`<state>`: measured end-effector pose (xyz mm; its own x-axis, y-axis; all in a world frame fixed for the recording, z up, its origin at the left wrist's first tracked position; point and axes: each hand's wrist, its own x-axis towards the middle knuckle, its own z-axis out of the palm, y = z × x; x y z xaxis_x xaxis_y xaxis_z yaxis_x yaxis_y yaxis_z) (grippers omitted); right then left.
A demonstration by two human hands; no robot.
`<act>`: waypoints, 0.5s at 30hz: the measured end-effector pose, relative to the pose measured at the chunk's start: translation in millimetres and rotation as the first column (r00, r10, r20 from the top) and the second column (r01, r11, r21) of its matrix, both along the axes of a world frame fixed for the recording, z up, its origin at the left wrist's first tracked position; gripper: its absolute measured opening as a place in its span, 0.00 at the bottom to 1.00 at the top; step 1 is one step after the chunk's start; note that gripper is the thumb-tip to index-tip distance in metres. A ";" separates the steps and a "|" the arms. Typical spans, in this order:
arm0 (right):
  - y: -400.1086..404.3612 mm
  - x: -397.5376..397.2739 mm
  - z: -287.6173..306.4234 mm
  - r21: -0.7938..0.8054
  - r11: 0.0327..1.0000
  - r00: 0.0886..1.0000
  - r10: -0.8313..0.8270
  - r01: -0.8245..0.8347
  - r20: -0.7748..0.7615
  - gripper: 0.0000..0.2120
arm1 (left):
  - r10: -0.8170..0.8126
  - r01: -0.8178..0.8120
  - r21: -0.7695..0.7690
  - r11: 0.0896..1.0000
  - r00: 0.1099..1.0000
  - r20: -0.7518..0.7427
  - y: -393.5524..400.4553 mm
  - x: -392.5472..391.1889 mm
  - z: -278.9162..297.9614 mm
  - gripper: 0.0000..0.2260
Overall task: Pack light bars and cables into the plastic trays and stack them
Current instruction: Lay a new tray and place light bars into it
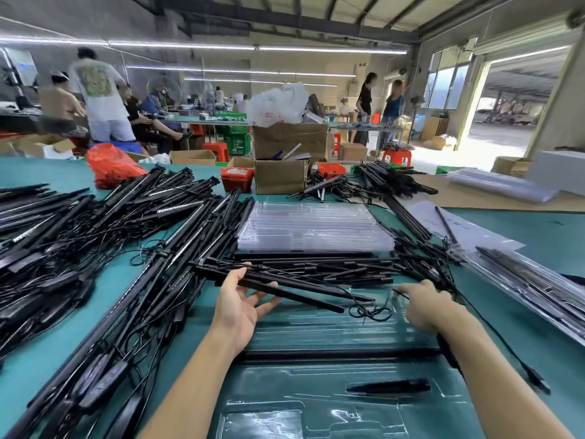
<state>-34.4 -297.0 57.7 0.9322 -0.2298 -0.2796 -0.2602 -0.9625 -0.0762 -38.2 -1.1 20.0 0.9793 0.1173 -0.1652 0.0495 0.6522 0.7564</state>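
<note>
Table [79,182] is showing teal-green w/ a faint grid. Light bars [294,288] & cables [370,312] are all looking black. Tray stack [313,229] is looking clear, whitish glare. Bag [110,166] is glowing orange-red, bins [237,179] red, boxes [280,175] brown, stools [397,156] red, crate [237,144] green.

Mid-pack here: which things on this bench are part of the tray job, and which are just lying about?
Job:
left hand holding light bars
right hand pinching a cable
open tray
stack of empty trays
packed tray

Lying about:
red bag
cardboard boxes
red bin of small parts
</note>
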 end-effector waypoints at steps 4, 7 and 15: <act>-12.4 3.4 -15.3 0.113 0.991 0.973 -0.098 0.075 0.210 0.18 | -0.003 0.003 0.004 1.000 1.000 0.006 1.2 1.6 0.8 0.11; -20.9 1.7 -22.9 0.216 0.973 0.910 -0.163 0.083 0.382 0.10 | -0.016 0.016 -0.008 1.000 1.000 -0.004 3.2 3.7 2.3 0.12; -23.1 -3.0 -33.3 0.734 0.678 0.652 -0.535 -0.049 0.538 0.06 | 0.028 -0.029 -0.013 1.000 0.999 -0.035 2.5 4.4 14.6 0.13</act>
<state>-37.4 -320.0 24.4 0.8304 -0.5135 0.2164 -0.0647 -0.4746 -0.8778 -33.9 1.4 34.6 0.9691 0.1428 -0.2009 0.0569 0.6636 0.7459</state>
